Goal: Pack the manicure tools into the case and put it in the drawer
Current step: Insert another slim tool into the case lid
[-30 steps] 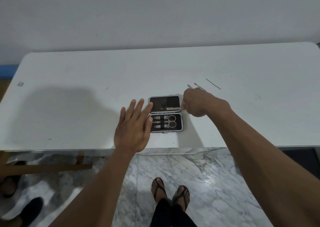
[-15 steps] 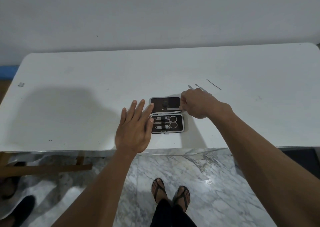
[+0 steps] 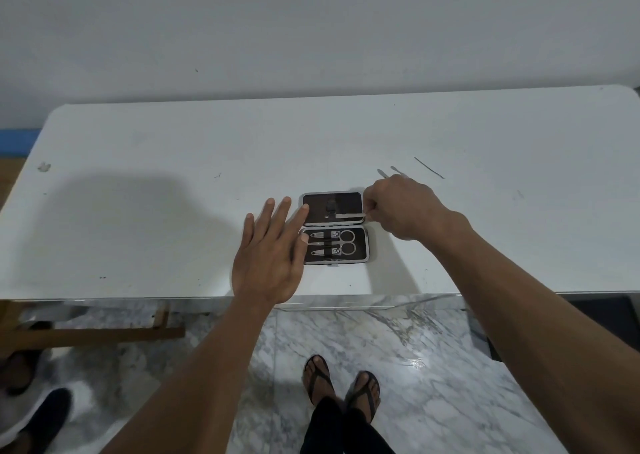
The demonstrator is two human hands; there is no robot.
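Note:
A small black manicure case (image 3: 363, 245) lies open on the white table (image 3: 173, 211) near its front edge. Its near half holds scissors (image 3: 344, 242) and two clippers under a strap. My right hand (image 3: 398, 207) pinches a thin metal tool (image 3: 348, 215) and holds it across the far half of the case. My left hand (image 3: 272, 245) rests flat with spread fingers on the case's left edge, index fingertip on the far half. Two more slim metal tools (image 3: 388, 173) lie on the table just beyond my right hand, partly hidden by it.
A thin dark stick (image 3: 429, 167) lies on the table farther right. The table stands against a white wall. Below the front edge are a marble floor, my sandalled feet (image 3: 341, 381), a wooden frame (image 3: 104, 332) at left and shoes (image 3: 38, 415) at bottom left.
My right hand has drawn slightly right, so the thin tool now shows across the far half of the case. My left hand has stayed on the case's left edge.

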